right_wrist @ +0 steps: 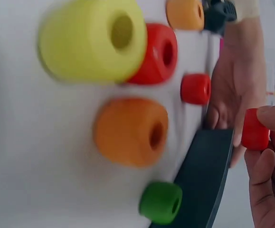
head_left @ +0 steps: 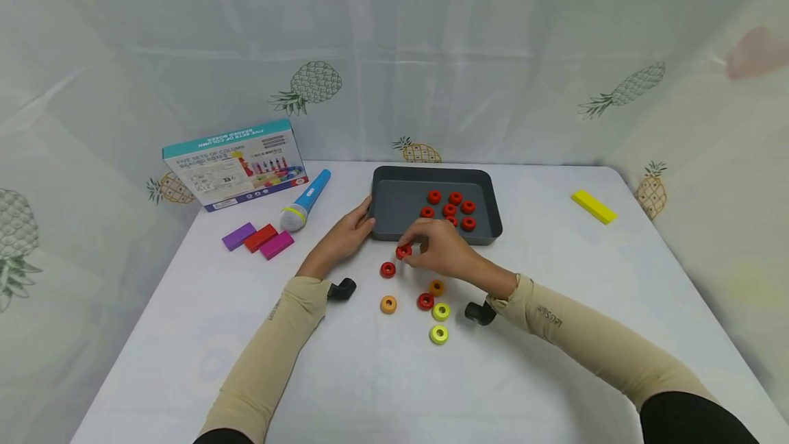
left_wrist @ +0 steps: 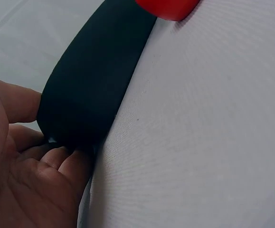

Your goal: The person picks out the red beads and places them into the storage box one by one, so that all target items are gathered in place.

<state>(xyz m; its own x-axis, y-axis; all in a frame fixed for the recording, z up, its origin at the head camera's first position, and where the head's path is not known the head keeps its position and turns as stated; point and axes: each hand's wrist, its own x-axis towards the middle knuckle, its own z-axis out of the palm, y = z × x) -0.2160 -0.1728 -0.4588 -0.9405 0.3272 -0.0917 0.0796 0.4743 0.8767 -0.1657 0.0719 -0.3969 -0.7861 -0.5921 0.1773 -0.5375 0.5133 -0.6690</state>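
My right hand (head_left: 445,249) pinches a red bead (head_left: 403,252) between thumb and fingertips, just in front of the dark grey tray (head_left: 394,203). At the tray's left front corner, my left hand (head_left: 346,237) grips the edge; the left wrist view shows curled fingers (left_wrist: 59,159) at its underside. Several red beads (head_left: 434,196) lie in the right part of the tray, some partly covered by my right hand. On the table below are two red beads (head_left: 387,270), two orange beads (head_left: 388,304) and two yellow beads (head_left: 439,334). A green bead (right_wrist: 161,203) beside the tray shows only in the right wrist view.
Left of the tray lie a blue toy microphone (head_left: 306,200) and purple, red and magenta blocks (head_left: 261,238). Behind them a printed toy box (head_left: 237,164) leans at the table's back left. A yellow block (head_left: 594,207) lies far right. A pineapple-print curtain (head_left: 505,88) hangs behind.
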